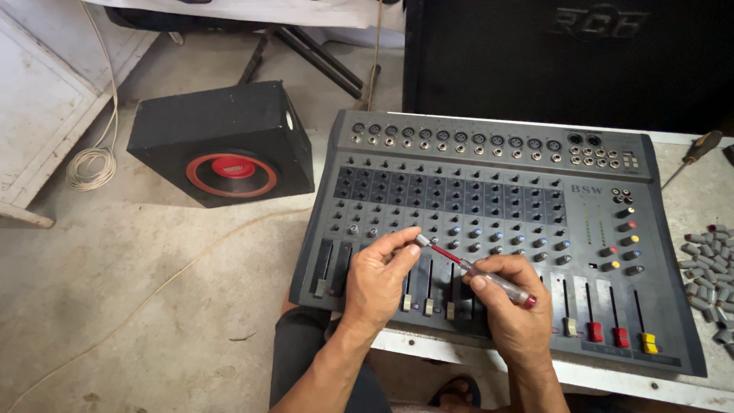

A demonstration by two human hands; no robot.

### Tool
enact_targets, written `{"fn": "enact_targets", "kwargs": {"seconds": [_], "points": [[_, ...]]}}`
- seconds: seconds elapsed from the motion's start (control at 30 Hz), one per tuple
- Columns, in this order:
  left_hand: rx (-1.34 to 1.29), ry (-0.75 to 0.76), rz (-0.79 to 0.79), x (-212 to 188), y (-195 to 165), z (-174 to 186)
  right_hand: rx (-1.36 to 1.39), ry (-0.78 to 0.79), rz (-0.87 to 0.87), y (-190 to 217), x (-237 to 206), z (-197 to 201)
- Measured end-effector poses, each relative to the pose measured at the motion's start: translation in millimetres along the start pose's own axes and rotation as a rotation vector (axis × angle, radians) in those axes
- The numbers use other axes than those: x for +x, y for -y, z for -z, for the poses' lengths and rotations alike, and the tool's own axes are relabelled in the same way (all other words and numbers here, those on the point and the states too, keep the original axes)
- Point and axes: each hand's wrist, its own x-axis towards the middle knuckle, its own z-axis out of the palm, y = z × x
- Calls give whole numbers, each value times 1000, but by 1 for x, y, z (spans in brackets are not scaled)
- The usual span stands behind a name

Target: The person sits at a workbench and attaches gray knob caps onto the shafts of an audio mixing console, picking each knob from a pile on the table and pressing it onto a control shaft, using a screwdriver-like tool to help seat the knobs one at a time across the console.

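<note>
Subwoofer box (225, 141): lay on the floor at ten o'clock of the mixer.
Left hand (376, 281): its grip pinched the tip of the tester screwdriver (474, 270).
Audio mixer (497, 229): sat on the counter (692, 191).
Right hand (514, 306): closed around the clear handle.
Advice: steady the tip before pressing.
Knob caps (707, 268): heaped at three o'clock.

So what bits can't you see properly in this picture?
Head view:
- Mixer sliders under the left hand and right hand: covered by them.
- Screwdriver tip: too small, pinched by left fingers.
- Pile of grey knobs: cut off by right edge.
- Big black speaker: cut off by top edge.
</note>
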Motion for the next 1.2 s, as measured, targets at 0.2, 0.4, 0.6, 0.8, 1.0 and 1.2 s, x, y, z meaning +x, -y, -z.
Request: {"fn": "enact_targets", "kwargs": {"seconds": [0.2,0.4,0.6,0.8,1.0,1.2], "points": [[-68,16,21,1,-2,1,-3,9,8,-1,0,-1],[-94,25,27,2,0,3,-67,10,13,1,0,-2],[-119,9,39,3,1,2,-168,21,7,7,-2,-4],[-96,-30,5,4,5,1,-193,37,5,7,-2,-5],[-312,-17,-2,6,9,-1,-136,24,-27,7,-2,-5],[-249,-60,-46,5,13,0,-57,17,4,4,-2,-3]]}}
